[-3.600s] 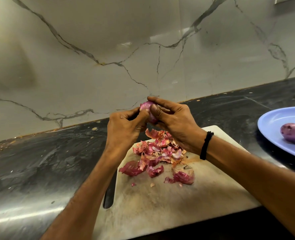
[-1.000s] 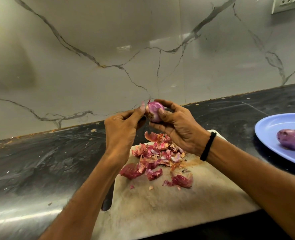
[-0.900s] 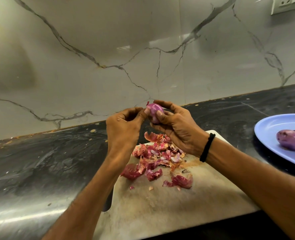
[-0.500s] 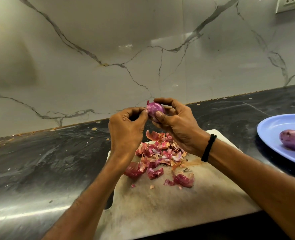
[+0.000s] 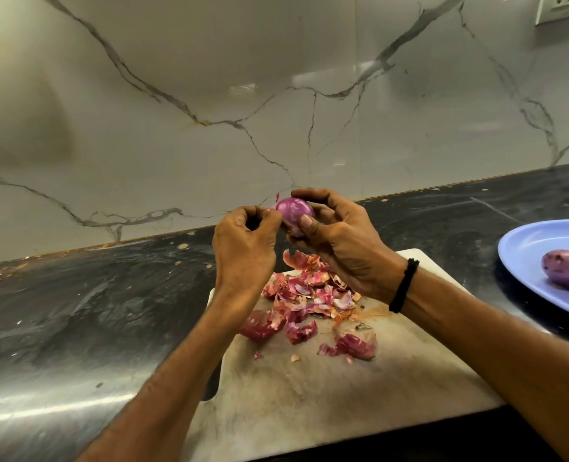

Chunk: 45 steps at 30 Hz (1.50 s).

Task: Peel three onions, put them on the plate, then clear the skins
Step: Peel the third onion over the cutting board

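A small purple onion (image 5: 292, 211) is held up above the cutting board (image 5: 326, 391). My right hand (image 5: 340, 240) grips it from the right, thumb across its front. My left hand (image 5: 243, 248) pinches a strip of skin at the onion's left side, fingers curled. A heap of pink and red onion skins (image 5: 306, 301) lies on the board's far half below my hands. At the right edge a blue plate (image 5: 523, 248) holds one peeled onion (image 5: 568, 270).
The board lies on a dark, shiny counter (image 5: 86, 315) that runs to a marble-patterned wall. A dark handle (image 5: 211, 385) shows at the board's left edge. Small skin flakes dot the counter near the wall. A wall socket (image 5: 563, 6) sits at the top right.
The onion has been turned in my right hand, showing more bare purple surface. My left hand moved back to its left side and pinches skin there. The skins heap and the plate stay put.
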Motion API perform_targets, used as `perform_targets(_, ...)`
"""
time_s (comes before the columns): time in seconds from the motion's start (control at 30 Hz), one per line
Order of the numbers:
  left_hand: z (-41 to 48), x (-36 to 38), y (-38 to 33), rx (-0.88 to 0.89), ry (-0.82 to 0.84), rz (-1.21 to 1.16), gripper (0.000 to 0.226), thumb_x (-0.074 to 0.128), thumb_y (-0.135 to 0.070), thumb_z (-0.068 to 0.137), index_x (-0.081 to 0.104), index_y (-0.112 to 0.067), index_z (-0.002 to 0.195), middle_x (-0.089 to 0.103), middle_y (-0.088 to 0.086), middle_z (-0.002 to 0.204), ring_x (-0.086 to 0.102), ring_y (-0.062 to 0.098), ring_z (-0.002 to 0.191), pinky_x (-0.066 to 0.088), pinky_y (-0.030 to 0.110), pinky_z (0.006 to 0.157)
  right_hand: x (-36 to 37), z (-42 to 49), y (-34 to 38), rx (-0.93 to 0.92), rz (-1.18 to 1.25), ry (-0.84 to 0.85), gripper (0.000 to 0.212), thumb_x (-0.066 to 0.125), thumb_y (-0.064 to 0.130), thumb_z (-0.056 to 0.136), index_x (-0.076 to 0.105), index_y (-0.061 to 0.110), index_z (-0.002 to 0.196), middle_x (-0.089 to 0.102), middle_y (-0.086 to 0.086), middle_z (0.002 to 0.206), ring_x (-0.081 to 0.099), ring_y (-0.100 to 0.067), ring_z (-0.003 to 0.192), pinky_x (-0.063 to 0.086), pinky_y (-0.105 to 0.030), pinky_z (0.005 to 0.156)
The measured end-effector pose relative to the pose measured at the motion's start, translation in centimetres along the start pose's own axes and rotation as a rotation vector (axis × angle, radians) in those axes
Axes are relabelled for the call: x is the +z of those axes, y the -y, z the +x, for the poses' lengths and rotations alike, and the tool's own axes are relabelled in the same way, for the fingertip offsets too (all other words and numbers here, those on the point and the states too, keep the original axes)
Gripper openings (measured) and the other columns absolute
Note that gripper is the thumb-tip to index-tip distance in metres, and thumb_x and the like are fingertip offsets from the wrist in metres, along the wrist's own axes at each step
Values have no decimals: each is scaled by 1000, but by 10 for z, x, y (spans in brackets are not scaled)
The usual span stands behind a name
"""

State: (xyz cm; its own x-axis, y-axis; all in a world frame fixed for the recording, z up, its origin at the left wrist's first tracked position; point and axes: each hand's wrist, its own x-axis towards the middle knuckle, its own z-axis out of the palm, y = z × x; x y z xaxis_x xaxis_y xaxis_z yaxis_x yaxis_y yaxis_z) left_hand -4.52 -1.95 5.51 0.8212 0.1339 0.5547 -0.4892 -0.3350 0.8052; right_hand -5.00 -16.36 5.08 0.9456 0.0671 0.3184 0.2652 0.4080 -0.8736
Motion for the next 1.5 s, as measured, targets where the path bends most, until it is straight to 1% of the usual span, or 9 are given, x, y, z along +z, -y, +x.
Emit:
perform_targets(0.13, 0, -1, -5, -130, 15, -193, 15, 62, -24, 98, 69, -18, 87, 71, 1, 84, 69, 4, 75, 55, 15, 69, -1, 1, 1, 70, 155, 1, 36, 49, -10, 93, 58, 6, 124, 58, -20, 127, 54, -45, 120, 50, -54, 97)
perform_targets(0.27, 2, 0, -6, -299, 8, -403, 21, 61, -20, 99, 70, -9, 84, 67, 2, 78, 65, 11, 77, 59, 27, 79, -1, 1, 2, 115, 241, -5, 38, 48, -11, 91, 60, 6, 122, 55, -20, 130, 54, -43, 121, 48, -53, 99)
perform_targets(0.63, 10, 3, -14, -683, -72, -884, 14, 57, -8, 99, 60, 0, 88, 66, 7, 62, 65, 11, 57, 59, 23, 57, 0, 0, 4, 150, 382, 36, 50, 54, -5, 78, 57, 1, 128, 53, -28, 132, 60, -43, 114, 49, -51, 98)
perform_targets(0.8, 14, -2, -10, -739, -138, -1066, 7, 54, -5, 99, 55, 0, 94, 66, 14, 73, 68, 16, 58, 57, 25, 54, 0, 0, 8, 144, 463, 52, 48, 48, -7, 85, 53, -1, 133, 51, -28, 134, 58, -44, 116, 46, -53, 101)
perform_targets(0.97, 12, -9, -3, -604, -186, -568, 3, 68, -9, 94, 69, -6, 95, 74, 11, 87, 68, 14, 68, 59, 26, 63, -1, 1, 17, 100, 463, 29, 49, 49, -9, 81, 58, 1, 128, 52, -24, 134, 59, -42, 116, 48, -53, 99)
perform_targets(1.1, 7, -8, 1, -461, -202, -320, 17, 65, -2, 92, 73, -18, 92, 73, 5, 89, 62, 11, 71, 52, 25, 62, -1, 1, 12, 116, 427, 20, 48, 51, -9, 80, 59, 1, 126, 49, -24, 138, 56, -42, 120, 48, -51, 100)
perform_targets(1.2, 7, -9, -2, -400, -231, -290, 16, 64, -12, 95, 75, -23, 91, 69, -1, 79, 61, 13, 72, 54, 30, 69, -1, 0, 12, 118, 410, 17, 46, 54, -8, 78, 61, 3, 123, 50, -24, 137, 56, -41, 120, 48, -50, 100)
perform_targets(1.3, 7, -9, -9, -391, -115, -389, 5, 73, -24, 91, 75, -20, 92, 74, 1, 90, 71, 17, 83, 60, 32, 79, 0, -1, 13, 107, 390, 12, 45, 54, -7, 78, 61, 3, 121, 52, -22, 134, 57, -40, 119, 47, -51, 102)
perform_targets(1.5, 2, -4, -16, -348, 103, -566, 31, 77, -26, 77, 77, -11, 105, 78, 8, 98, 75, 22, 95, 62, 31, 81, 0, -1, 13, 89, 346, 19, 50, 55, -2, 80, 56, 3, 129, 55, -22, 132, 55, -39, 121, 50, -47, 98)
